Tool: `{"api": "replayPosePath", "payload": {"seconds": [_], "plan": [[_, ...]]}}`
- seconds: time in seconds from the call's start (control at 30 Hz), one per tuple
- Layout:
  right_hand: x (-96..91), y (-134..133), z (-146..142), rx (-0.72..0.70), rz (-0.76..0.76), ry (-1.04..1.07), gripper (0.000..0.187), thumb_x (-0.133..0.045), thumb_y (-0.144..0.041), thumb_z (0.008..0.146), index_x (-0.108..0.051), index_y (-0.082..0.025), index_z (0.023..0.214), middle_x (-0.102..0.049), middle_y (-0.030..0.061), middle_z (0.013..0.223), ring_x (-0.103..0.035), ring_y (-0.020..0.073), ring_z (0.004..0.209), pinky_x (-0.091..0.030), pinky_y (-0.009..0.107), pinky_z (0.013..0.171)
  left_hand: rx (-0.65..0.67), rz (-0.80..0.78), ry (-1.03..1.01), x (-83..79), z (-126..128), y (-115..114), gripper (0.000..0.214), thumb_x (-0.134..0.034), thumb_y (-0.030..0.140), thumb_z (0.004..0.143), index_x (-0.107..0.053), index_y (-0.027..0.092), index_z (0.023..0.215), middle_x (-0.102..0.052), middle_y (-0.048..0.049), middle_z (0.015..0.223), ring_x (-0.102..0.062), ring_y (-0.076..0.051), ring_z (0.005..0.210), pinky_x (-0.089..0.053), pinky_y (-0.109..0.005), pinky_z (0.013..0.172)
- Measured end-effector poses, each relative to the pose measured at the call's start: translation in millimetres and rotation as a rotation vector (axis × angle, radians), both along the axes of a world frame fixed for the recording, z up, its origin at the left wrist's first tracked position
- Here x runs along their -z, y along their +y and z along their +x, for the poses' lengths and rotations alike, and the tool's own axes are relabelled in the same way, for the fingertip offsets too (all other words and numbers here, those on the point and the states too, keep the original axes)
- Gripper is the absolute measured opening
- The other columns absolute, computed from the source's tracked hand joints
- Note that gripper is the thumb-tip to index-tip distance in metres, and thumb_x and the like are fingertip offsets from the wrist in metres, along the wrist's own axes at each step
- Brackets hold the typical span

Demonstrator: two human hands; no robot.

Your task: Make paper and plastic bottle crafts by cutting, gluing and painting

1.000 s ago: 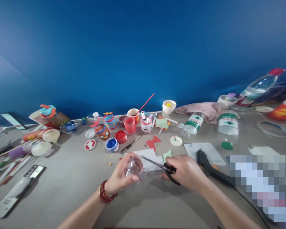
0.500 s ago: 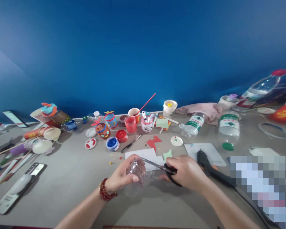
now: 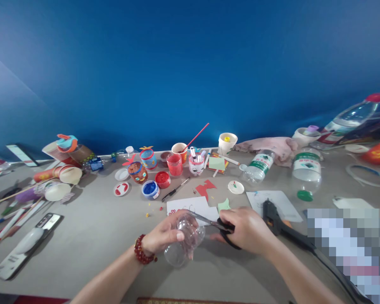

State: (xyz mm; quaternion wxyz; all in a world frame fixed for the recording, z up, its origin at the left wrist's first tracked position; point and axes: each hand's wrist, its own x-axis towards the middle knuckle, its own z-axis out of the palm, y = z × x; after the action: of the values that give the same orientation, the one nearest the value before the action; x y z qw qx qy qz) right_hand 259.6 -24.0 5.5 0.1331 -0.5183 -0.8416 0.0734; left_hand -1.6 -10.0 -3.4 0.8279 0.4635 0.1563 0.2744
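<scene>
My left hand [image 3: 166, 233] is closed around a clear plastic bottle piece [image 3: 190, 236], with the thumb across its near side. A bead bracelet [image 3: 142, 250] circles that wrist. In my right hand [image 3: 245, 230] are black-handled scissors [image 3: 224, 228], their blades pointing left to the upper rim of the clear piece. Whether the blades bite into the plastic I cannot tell. Behind the hands lies white paper [image 3: 190, 205] with small drawings, partly covered by the blades. A green paper scrap [image 3: 223, 205] rests just beyond my right hand.
Paint jars in blue [image 3: 150, 190] and red [image 3: 162, 179] stand open beyond the hands, near a decorated cup of markers [image 3: 196, 165]. Right of me lie a black glue gun [image 3: 272, 217] and plastic bottles [image 3: 259, 166]. A phone [image 3: 28, 247] lies at left.
The clear plastic piece has turned in my left hand, showing more of its rounded side. The scissors stay near its upper rim. The whole view has shifted slightly.
</scene>
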Motion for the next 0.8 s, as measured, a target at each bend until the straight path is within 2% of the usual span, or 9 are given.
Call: {"api": "replayPosePath", "payload": {"seconds": [0.17, 0.4, 0.6, 0.8], "plan": [[3.2, 0.0, 4.2, -0.024, 0.039, 0.013, 0.042, -0.065, -0.055, 0.079, -0.054, -0.020, 0.060, -0.063, 0.0005, 0.054, -0.053, 0.0145, 0.050, -0.024, 0.027, 0.053, 0.046, -0.046, -0.052, -2.9, 0.9, 0.1, 0.043, -0.066, 0.043, 0.082, -0.056, 0.014, 0.112, -0.065, -0.0102, 0.089, -0.068, -0.020, 0.064, -0.051, -0.026, 0.053], [1.4, -1.3, 0.0, -0.043, 0.031, 0.070, 0.040, -0.066, -0.052, 0.079, -0.054, -0.020, 0.060, -0.062, -0.0006, 0.054, -0.051, 0.0135, 0.049, -0.024, 0.026, 0.053, 0.175, -0.164, -0.142, 3.3, -0.7, 3.1, 0.049, -0.059, 0.054, 0.085, -0.056, 0.013, 0.111, -0.067, -0.0119, 0.083, -0.068, -0.020, 0.057, -0.050, -0.025, 0.046], [2.6, -2.4, -2.3, -0.055, 0.033, 0.073, 0.038, -0.069, -0.053, 0.076, -0.056, -0.020, 0.062, -0.063, -0.0001, 0.055, -0.052, 0.0142, 0.050, -0.023, 0.027, 0.053, 0.214, -0.204, -0.157, 3.6, 3.4, 0.9, 0.048, -0.061, 0.051, 0.084, -0.058, 0.011, 0.111, -0.068, -0.0118, 0.083, -0.069, -0.020, 0.058, -0.053, -0.025, 0.047], [2.5, -1.3, 0.9, -0.082, 0.043, 0.071, 0.040, -0.059, -0.051, 0.084, -0.054, -0.020, 0.060, -0.062, 0.0012, 0.054, -0.053, 0.0146, 0.050, -0.025, 0.027, 0.054, 0.259, -0.280, -0.222, 9.9, 3.5, 0.0, 0.054, -0.059, 0.057, 0.083, -0.061, 0.010, 0.110, -0.070, -0.0126, 0.082, -0.068, -0.020, 0.058, -0.051, -0.024, 0.042]]}}
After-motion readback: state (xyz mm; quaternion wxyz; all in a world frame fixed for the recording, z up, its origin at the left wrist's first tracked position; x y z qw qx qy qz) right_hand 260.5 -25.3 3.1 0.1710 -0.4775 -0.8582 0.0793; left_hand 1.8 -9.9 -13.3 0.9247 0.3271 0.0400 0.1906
